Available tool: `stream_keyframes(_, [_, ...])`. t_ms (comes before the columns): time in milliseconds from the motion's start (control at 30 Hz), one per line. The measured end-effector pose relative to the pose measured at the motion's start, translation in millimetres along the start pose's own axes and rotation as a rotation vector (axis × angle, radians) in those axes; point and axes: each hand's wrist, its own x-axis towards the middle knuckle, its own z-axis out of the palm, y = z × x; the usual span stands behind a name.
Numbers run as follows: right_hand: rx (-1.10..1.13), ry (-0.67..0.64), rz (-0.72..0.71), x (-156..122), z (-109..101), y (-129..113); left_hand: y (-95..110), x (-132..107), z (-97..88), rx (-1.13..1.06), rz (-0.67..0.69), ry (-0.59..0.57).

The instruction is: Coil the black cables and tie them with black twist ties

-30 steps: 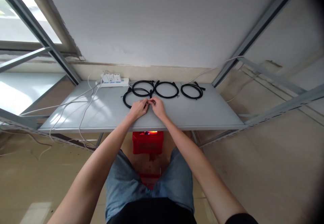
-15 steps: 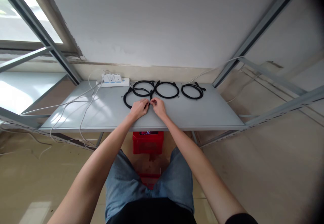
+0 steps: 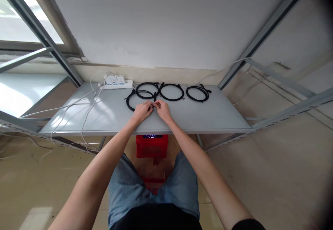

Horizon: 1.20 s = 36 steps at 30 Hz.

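A coiled black cable (image 3: 127,102) lies on the grey shelf (image 3: 203,117), nearest to me. My left hand (image 3: 143,111) is closed on its right side, with a bit of black showing between the fingers. My right hand (image 3: 162,109) is in a pinch beside it, fingertips almost touching the left ones at the coil's edge. What the right fingertips pinch is too small to make out; it may be a tie or part of the cable. Behind, a second black cable coil (image 3: 140,84) partly overlaps the first.
Farther right lie another coil (image 3: 171,85) and a separate coil (image 3: 197,101). A white power strip (image 3: 128,83) with plugs stands at the back left, and white cords (image 3: 90,113) trail over the front edge. Metal posts (image 3: 249,50) frame the shelf. A red stool (image 3: 151,148) is underneath.
Both hands stay at the same spot on the near coil, with only slight finger movement. The coil's left side has shifted very slightly to the left.
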Motion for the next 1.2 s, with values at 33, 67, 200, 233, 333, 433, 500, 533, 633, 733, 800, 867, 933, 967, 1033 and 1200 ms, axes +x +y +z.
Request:
stream_keyframes(33, [0.008, -0.002, 0.0, 0, 0, 0, -1, 0, 0.5, -0.005, -0.001, 0.004])
stream_keyframes(67, [0.017, -0.004, 0.001, 0, 0, 0, -1, 0, 1.0, -0.008, -0.001, 0.008])
stream_keyframes(200, [0.067, -0.038, -0.008, 2, 0, 2, -2, -1, 1.9, 0.007, -0.002, 0.024])
stream_keyframes(233, [0.077, -0.048, -0.009, 2, 0, 3, -2, -1, 1.9, 0.012, -0.004, 0.025])
stream_keyframes(333, [0.088, -0.061, -0.009, 4, -1, 5, -2, -1, 1.8, 0.019, -0.002, 0.015])
stream_keyframes(433, [0.062, -0.071, -0.042, 7, -1, 6, -3, 3, 2.9, 0.017, 0.001, 0.008])
stream_keyframes(500, [0.027, -0.072, -0.07, 12, 0, 5, -5, 9, 4.8, 0.015, -0.008, 0.009])
stream_keyframes(533, [0.009, -0.068, -0.082, 16, 0, 4, -7, 12, 6.1, 0.01, -0.01, 0.011])
stream_keyframes(633, [-0.016, -0.037, -0.112, 28, 1, 4, -13, 25, 10.9, -0.039, 0.003, 0.043])
stream_keyframes(733, [0.015, -0.042, -0.142, 39, 3, 7, -22, 35, 15.6, -0.154, 0.015, 0.129])
stream_keyframes(800, [0.045, -0.075, -0.153, 45, 3, 11, -29, 39, 17.6, -0.273, 0.008, 0.22])
stream_keyframes(867, [0.091, -0.112, -0.144, 49, 3, 16, -35, 40, 18.5, -0.388, 0.002, 0.286])
stream_keyframes(933, [0.157, -0.15, -0.117, 52, 2, 20, -38, 40, 18.3, -0.445, 0.002, 0.291])
stream_keyframes(967, [0.19, -0.17, -0.101, 53, 2, 22, -38, 39, 18.0, -0.457, 0.002, 0.286])
stream_keyframes(1033, [0.238, -0.194, -0.074, 54, 1, 24, -37, 38, 17.2, -0.478, -0.004, 0.276])
stream_keyframes(1200, [0.241, -0.143, -0.023, 50, -1, 23, -31, 35, 15.7, -0.494, -0.003, 0.257])
